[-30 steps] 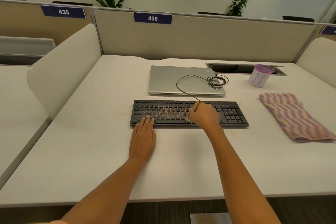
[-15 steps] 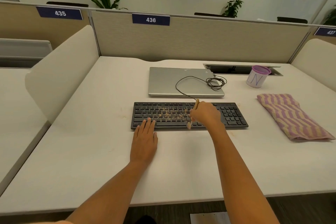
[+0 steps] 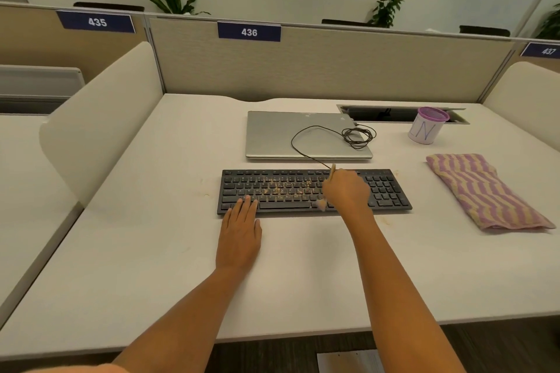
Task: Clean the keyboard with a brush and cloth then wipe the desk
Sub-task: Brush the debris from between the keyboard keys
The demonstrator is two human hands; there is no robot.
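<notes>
Keyboard [image 3: 272, 192]: black, full-size, lying flat on the white desk [image 3: 151, 251] just in front of a closed silver laptop [image 3: 288, 136]. Tan crumbs [image 3: 285, 188] are scattered over the middle key rows.

Right hand [image 3: 347, 192]: positioned over the keyboard, right of centre, with the fingers curled round a small brush [image 3: 321, 204]. The wooden handle end projects above the hand and tilts away from the person. The pale bristles show below the hand at the front key row, beside the right end of the space bar. Whether the bristles touch the keys cannot be told.

Left hand [image 3: 241, 232]: flat, palm down on the desk, with the fingers straight and close together. The fingertips rest on the front-left keys.

Cloth [image 3: 485, 191]: striped purple and beige, folded, lying on the desk well to the right of the keyboard, with neither hand on it.

Other items:
- A thin black cable [image 3: 357, 136] is loosely coiled on the laptop lid, and one strand runs toward the keyboard's rear edge.
- A white cup with a purple rim [image 3: 427, 127] stands behind the cloth, next to a rectangular cable opening [image 3: 388, 114] in the desk.
- A partition label reading 436 [image 3: 249, 32] sits on the divider behind the desk
</notes>
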